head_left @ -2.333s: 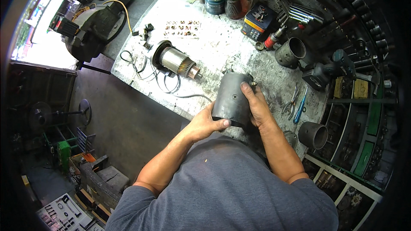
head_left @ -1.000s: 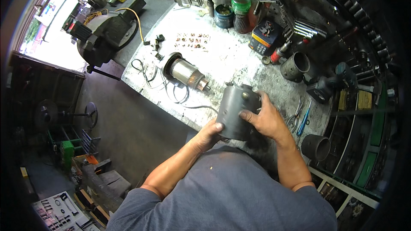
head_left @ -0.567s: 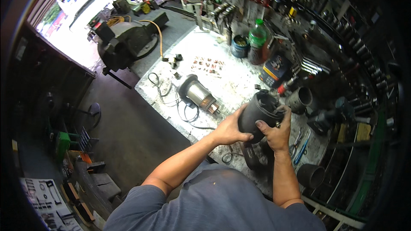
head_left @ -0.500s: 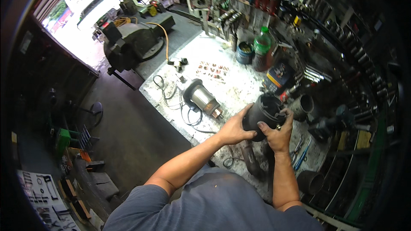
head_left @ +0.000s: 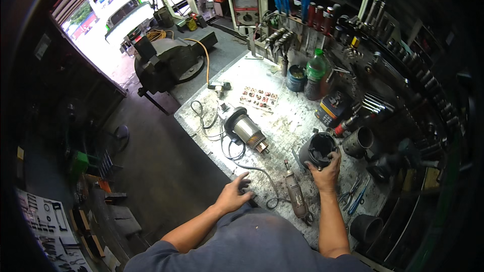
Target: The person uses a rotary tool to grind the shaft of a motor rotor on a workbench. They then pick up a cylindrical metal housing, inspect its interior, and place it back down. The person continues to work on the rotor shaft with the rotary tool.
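Note:
My right hand (head_left: 325,173) grips the near right side of a dark cylindrical motor housing (head_left: 308,155), thumb outside and fingers at the rim. The housing stands on the worktable with its open end up. My left hand (head_left: 234,194) is empty, fingers loosely apart, just off the table's near left edge. Between the hands lies a corded rotary grinder (head_left: 296,194) with a slim tip, its cable looping left. Farther back, a motor armature (head_left: 248,130) with a copper-coloured end lies on its side.
Small reddish parts (head_left: 259,97) sit in rows on the worktable (head_left: 280,121). A green-capped bottle (head_left: 316,73), a blue tin (head_left: 296,78) and an open metal cylinder (head_left: 358,141) stand behind. Blue-handled pliers (head_left: 356,205) lie right, near another dark ring (head_left: 366,227). A large vise (head_left: 169,65) is far left.
My left hand has let go of the housing and moved left and nearer. The housing, still in my right hand, has come to rest upright, uncovering the grinder. The view has shifted slightly.

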`<state>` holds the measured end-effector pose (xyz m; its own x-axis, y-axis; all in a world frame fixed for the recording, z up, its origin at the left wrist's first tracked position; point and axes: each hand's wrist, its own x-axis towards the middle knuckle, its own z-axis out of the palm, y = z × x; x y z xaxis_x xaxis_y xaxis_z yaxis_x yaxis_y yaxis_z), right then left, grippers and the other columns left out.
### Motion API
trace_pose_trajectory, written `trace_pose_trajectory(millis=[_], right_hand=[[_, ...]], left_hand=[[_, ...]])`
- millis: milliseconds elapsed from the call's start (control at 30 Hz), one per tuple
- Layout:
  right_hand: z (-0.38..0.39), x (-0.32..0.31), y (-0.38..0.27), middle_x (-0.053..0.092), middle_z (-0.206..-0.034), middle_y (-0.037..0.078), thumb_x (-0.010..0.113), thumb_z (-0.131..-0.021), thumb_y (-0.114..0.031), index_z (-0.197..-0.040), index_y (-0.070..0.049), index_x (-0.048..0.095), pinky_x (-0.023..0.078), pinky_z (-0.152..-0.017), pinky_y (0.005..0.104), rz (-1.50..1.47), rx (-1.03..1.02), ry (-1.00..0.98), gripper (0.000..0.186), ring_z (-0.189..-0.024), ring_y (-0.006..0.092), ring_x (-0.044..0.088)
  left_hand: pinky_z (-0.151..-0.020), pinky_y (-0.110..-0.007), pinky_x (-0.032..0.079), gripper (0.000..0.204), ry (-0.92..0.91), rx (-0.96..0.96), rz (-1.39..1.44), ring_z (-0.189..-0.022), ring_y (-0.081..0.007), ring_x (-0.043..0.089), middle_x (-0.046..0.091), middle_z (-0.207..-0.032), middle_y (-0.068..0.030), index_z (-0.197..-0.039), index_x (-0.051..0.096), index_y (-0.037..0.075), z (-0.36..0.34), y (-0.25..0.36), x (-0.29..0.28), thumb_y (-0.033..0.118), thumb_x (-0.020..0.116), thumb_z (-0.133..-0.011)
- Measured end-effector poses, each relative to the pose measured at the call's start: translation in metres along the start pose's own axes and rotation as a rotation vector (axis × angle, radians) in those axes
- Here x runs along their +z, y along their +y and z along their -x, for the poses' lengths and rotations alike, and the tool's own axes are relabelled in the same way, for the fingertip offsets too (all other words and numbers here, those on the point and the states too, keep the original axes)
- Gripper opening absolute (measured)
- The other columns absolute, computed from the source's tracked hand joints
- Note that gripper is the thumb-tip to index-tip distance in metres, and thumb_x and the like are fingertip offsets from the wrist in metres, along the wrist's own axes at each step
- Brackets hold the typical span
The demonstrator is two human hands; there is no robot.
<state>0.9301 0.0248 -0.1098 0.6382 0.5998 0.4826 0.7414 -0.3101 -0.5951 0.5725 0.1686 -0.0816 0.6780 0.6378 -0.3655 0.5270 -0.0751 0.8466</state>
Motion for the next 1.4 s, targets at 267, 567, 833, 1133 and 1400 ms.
trace_pose_trajectory(millis=[267, 567, 833, 1133, 1400], right_hand=[[0.002, 0.008, 0.0, 0.049, -0.161, 0.033, 0.108, -0.074, -0.036, -0.138, -0.012, 0.044, 0.048, -0.123, 0.0613, -0.074, 0.009, 0.014, 0.094, -0.152, 0.0572, 0.05], [0.004, 0.012, -0.002, 0.05, -0.16, 0.032, 0.107, -0.076, -0.037, -0.141, -0.011, 0.044, 0.051, -0.121, 0.0595, -0.078, 0.028, 0.041, 0.094, -0.148, 0.0562, 0.054], [0.004, 0.005, -0.018, 0.057, -0.156, 0.027, 0.106, -0.076, -0.027, -0.146, -0.009, 0.046, 0.053, -0.118, 0.0563, -0.125, 0.152, 0.01, 0.094, -0.143, 0.0521, 0.059], [0.043, -0.027, -0.102, 0.045, -0.166, 0.037, 0.094, -0.085, -0.013, -0.172, -0.001, 0.033, 0.046, -0.127, 0.0581, 0.176, 0.064, 0.167, 0.107, -0.153, 0.0553, 0.05], [0.056, 0.106, -0.185, 0.058, -0.156, 0.032, 0.095, -0.092, -0.019, -0.181, -0.005, 0.015, 0.067, -0.101, 0.0474, -0.505, 0.754, -0.211, 0.121, -0.123, 0.036, 0.075]], left_hand=[[-0.118, -0.049, 0.057, 0.087, 0.093, -0.153, -0.302, -0.136, -0.0394, 0.072, 0.074, -0.148, -0.0212, -0.172, 0.044, 0.012, 0.055, -0.101, -0.041, 0.025, 0.085, -0.097], [-0.122, -0.049, 0.054, 0.087, 0.017, -0.145, -0.472, -0.142, -0.0395, 0.068, 0.073, -0.15, -0.0219, -0.173, 0.044, 0.012, 0.081, -0.08, -0.072, 0.023, 0.085, -0.097], [-0.125, -0.051, 0.05, 0.091, 0.144, 0.491, -0.726, -0.144, -0.042, 0.062, 0.067, -0.151, -0.0217, -0.166, 0.053, 0.012, -0.001, -0.018, -0.113, 0.019, 0.093, -0.085], [-0.137, -0.063, 0.031, 0.096, 0.081, 0.778, -0.97, -0.164, -0.0481, 0.038, 0.052, -0.166, -0.0226, -0.168, 0.051, 0.015, -0.149, 0.07, -0.192, 0.033, 0.095, -0.085], [-0.115, -0.054, 0.053, 0.066, -0.004, 0.662, -0.734, -0.124, -0.0415, 0.073, 0.079, -0.127, -0.0207, -0.132, 0.08, 0.005, -0.244, 0.075, -0.209, 0.058, 0.087, -0.093]])
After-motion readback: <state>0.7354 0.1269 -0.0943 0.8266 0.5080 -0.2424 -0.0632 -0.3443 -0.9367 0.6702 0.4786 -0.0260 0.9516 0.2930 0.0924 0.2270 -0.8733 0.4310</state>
